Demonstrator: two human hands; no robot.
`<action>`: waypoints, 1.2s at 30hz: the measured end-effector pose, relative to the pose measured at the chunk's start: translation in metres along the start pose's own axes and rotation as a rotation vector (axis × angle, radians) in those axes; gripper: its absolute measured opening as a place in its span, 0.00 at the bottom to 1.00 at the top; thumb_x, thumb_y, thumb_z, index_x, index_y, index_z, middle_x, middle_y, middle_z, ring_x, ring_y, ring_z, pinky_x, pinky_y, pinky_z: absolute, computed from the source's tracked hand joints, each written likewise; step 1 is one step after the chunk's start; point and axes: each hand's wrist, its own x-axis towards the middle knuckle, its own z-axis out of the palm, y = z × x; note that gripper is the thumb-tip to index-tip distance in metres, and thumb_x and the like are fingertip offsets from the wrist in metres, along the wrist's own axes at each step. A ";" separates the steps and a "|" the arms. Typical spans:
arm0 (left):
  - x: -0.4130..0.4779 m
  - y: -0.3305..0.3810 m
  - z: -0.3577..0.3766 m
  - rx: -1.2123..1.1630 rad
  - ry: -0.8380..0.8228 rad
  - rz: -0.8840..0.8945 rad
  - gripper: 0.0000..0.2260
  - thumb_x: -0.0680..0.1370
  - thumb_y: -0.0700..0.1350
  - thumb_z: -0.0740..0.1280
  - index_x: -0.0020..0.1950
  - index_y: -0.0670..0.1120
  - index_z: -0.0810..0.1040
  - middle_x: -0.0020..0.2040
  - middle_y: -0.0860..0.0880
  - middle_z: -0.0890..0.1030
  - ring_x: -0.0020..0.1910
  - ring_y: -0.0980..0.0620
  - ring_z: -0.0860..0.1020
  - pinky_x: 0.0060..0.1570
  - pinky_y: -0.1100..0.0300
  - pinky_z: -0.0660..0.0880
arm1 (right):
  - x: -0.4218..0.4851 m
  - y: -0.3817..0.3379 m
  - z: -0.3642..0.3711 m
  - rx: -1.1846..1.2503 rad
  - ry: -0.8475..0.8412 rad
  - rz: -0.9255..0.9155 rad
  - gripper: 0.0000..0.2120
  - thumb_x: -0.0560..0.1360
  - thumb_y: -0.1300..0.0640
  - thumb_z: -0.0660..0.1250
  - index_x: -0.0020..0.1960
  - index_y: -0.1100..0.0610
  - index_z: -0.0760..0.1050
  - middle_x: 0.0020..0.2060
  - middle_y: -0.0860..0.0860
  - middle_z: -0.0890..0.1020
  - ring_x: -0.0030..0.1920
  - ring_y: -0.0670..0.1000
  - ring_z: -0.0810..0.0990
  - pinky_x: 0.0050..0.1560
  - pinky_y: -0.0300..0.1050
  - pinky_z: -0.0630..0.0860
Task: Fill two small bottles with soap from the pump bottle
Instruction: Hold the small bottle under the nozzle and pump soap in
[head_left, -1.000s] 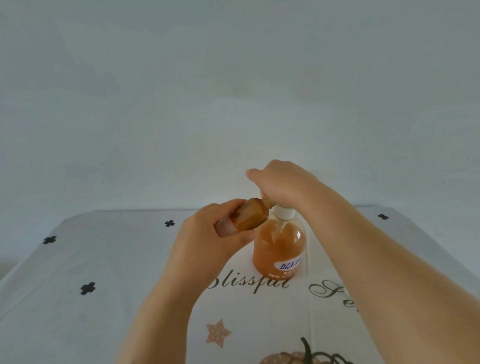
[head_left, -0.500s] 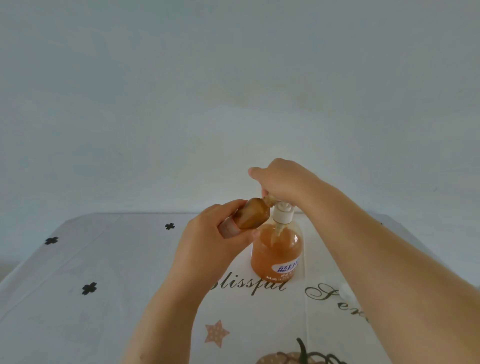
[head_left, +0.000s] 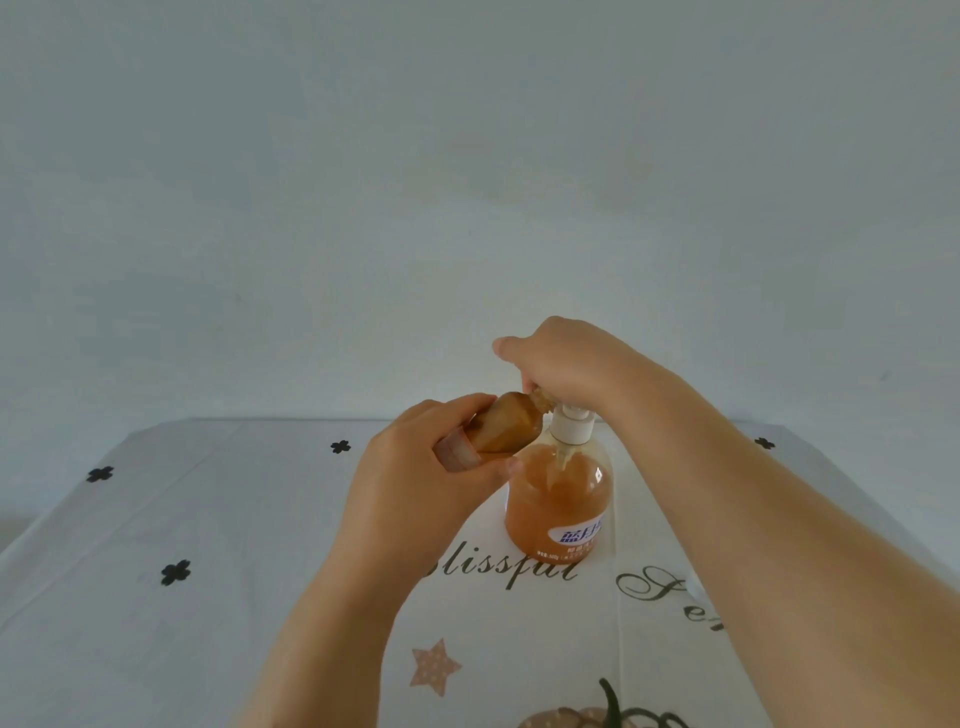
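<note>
A clear pump bottle (head_left: 558, 499) of orange soap with a white collar stands on the table (head_left: 208, 545). My left hand (head_left: 415, 483) grips a small bottle (head_left: 501, 428), mostly filled with amber soap, tilted with its mouth up against the pump spout. My right hand (head_left: 566, 364) lies over the pump head with fingers curled down over it, hiding the head and spout. No second small bottle shows in this view.
The table wears a white cloth with black clover marks (head_left: 175, 571), script lettering, a star (head_left: 435, 666) and a pumpkin print (head_left: 582, 719) near the front edge. A small white object (head_left: 693, 587) peeks out beside my right forearm. A plain wall rises behind.
The pump head has risen, so more of the white collar shows below my right hand. The small bottle stays at the spout. The view has shifted slightly.
</note>
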 end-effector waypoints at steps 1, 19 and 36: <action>0.000 0.000 0.000 0.005 -0.006 -0.002 0.14 0.68 0.53 0.75 0.45 0.71 0.74 0.43 0.61 0.79 0.46 0.67 0.75 0.41 0.72 0.68 | 0.001 0.002 0.002 0.006 0.008 -0.003 0.21 0.80 0.44 0.57 0.48 0.58 0.80 0.40 0.52 0.81 0.39 0.53 0.77 0.45 0.48 0.74; -0.001 0.002 0.003 0.024 0.012 0.001 0.13 0.68 0.54 0.74 0.45 0.70 0.75 0.43 0.59 0.79 0.45 0.65 0.74 0.40 0.69 0.68 | -0.004 0.001 -0.001 0.015 0.043 -0.005 0.18 0.79 0.47 0.58 0.47 0.58 0.81 0.37 0.52 0.81 0.36 0.53 0.77 0.40 0.46 0.72; 0.000 -0.002 0.002 0.045 0.006 0.006 0.15 0.69 0.53 0.74 0.44 0.71 0.73 0.43 0.59 0.79 0.45 0.67 0.74 0.39 0.71 0.67 | -0.003 0.001 0.004 -0.040 0.077 -0.021 0.20 0.80 0.45 0.55 0.46 0.56 0.81 0.39 0.52 0.82 0.38 0.52 0.78 0.39 0.46 0.72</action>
